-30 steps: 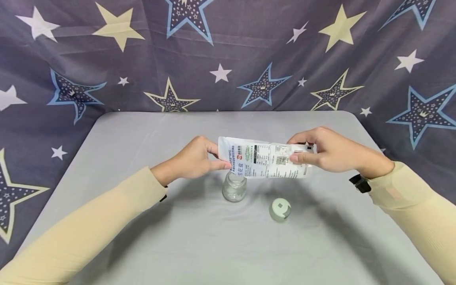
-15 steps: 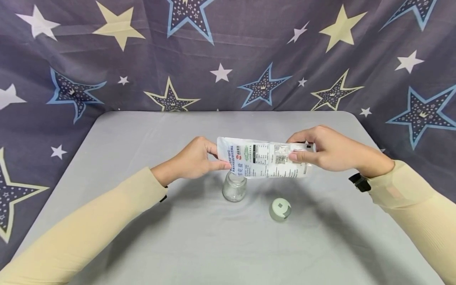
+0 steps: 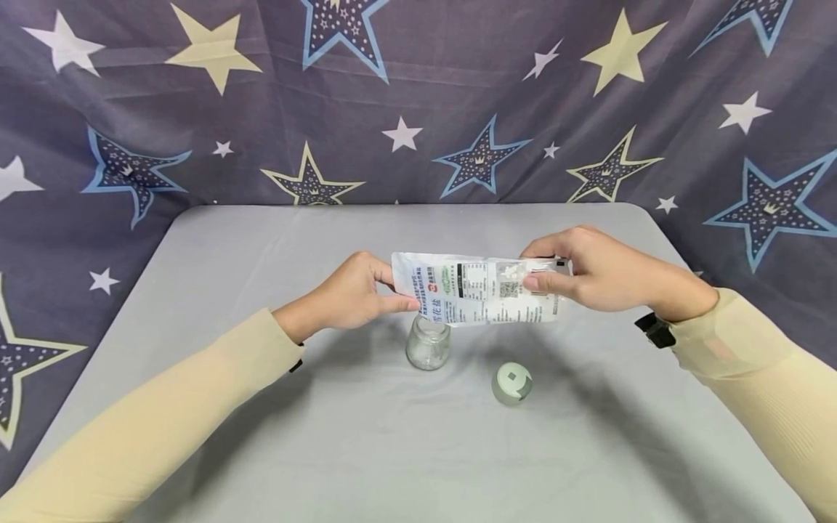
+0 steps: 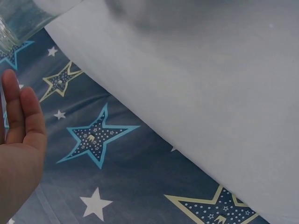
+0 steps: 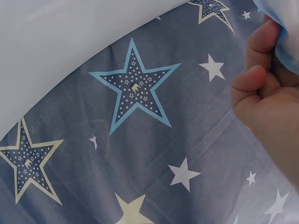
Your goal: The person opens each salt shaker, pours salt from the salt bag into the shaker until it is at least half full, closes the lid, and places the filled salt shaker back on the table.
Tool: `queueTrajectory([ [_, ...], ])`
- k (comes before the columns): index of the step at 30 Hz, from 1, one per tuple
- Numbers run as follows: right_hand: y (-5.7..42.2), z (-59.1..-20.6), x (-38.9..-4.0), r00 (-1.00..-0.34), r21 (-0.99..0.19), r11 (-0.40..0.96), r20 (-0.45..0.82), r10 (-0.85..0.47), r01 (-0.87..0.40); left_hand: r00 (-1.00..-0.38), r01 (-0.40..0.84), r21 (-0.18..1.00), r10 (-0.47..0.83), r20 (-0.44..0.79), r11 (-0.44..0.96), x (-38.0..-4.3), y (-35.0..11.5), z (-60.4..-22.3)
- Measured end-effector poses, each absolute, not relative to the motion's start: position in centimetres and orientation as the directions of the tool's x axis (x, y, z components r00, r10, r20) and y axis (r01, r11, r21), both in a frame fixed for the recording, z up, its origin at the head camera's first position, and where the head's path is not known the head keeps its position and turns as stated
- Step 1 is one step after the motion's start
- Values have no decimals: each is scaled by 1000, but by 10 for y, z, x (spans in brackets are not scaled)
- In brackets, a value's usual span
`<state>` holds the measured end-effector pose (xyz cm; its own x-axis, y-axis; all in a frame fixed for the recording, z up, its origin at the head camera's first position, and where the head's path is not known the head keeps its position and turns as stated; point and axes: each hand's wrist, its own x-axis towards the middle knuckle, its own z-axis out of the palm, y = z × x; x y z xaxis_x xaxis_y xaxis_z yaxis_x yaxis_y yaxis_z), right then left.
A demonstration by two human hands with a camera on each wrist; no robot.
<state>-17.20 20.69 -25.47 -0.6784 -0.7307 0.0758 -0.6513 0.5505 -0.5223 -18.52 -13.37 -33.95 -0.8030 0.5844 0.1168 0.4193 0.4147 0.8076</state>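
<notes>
A white salt pouch (image 3: pixel 474 309) with printed text lies sideways in the air between both hands. Its left end is pinched by my left hand (image 3: pixel 346 294), thumb in front. My right hand (image 3: pixel 601 269) grips the other end. Directly below the pouch's left end stands a small clear glass jar (image 3: pixel 428 349), upright, its mouth partly covered by the pouch. Whether salt is falling is too small to tell. To the jar's right sits a pale green round lid (image 3: pixel 512 383). In the left wrist view, part of the jar (image 4: pixel 32 16) shows at the corner.
A grey cloth covers the table (image 3: pixel 366 443). Behind it hangs a dark curtain (image 3: pixel 418 94) printed with stars. Black straps (image 3: pixel 656 330) show at the wrists beneath the light sleeves.
The whole head view has shifted slightly left. My right hand has risen a little with its end of the pouch. Both hands keep their grip, and the jar and lid stay put.
</notes>
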Motion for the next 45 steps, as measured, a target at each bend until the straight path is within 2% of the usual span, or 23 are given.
queueTrajectory([
  [32,198,-248,-173,-641,-413,550,114,-759,-726,-801,419,821,583,133,388,-186,-135,-350],
  [45,195,-241,-172,-623,-391,559,48,-781,-731,-805,399,838,580,125,373,-184,-137,-353],
])
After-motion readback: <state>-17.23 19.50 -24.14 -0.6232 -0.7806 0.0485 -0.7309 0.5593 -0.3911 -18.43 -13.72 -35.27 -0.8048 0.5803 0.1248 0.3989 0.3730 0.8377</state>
